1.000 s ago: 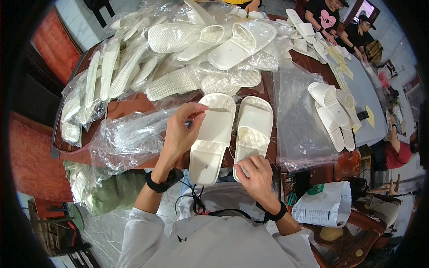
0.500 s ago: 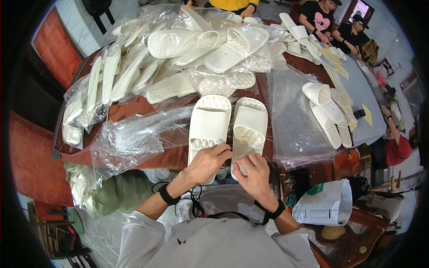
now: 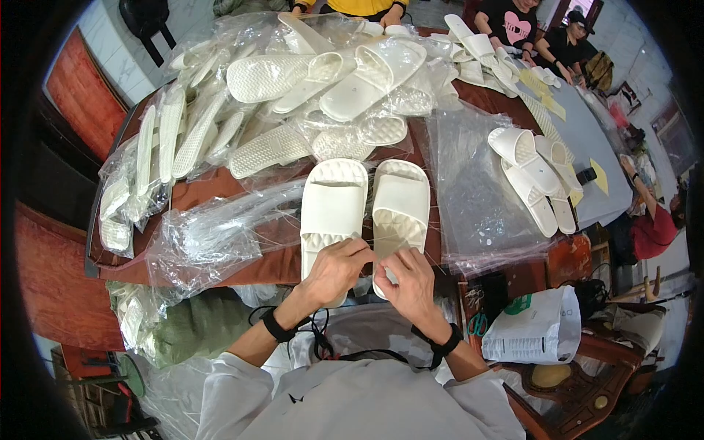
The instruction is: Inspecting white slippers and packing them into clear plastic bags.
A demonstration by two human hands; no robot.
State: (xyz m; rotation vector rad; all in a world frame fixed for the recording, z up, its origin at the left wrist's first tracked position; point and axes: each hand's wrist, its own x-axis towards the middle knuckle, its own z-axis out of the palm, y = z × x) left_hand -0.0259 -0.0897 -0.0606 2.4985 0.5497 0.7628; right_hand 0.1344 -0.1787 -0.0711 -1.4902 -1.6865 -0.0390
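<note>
A pair of white slide slippers lies side by side before me, toes pointing away: a left slipper point(image 3: 334, 204) and a right slipper point(image 3: 400, 207). Over the heel of the left one, my left hand point(image 3: 335, 273) is closed, thumb and fingertips pinched. My right hand point(image 3: 408, 284) pinches opposite it above the right slipper's heel, and the fingertips of both hands nearly meet. What sits between them is too fine to make out; thin clear strands show around the right slipper.
A heap of bagged white slippers point(image 3: 293, 77) covers the far table. Clear plastic bags lie at left point(image 3: 213, 238) and right point(image 3: 473, 198). More loose slippers point(image 3: 529, 176) rest at right. A white sack point(image 3: 532, 326) stands below the table edge. Several people sit or stand beyond.
The whole scene has shifted slightly left in view. My hands stay over the slipper heels, and their fingertips have drawn closer together.
</note>
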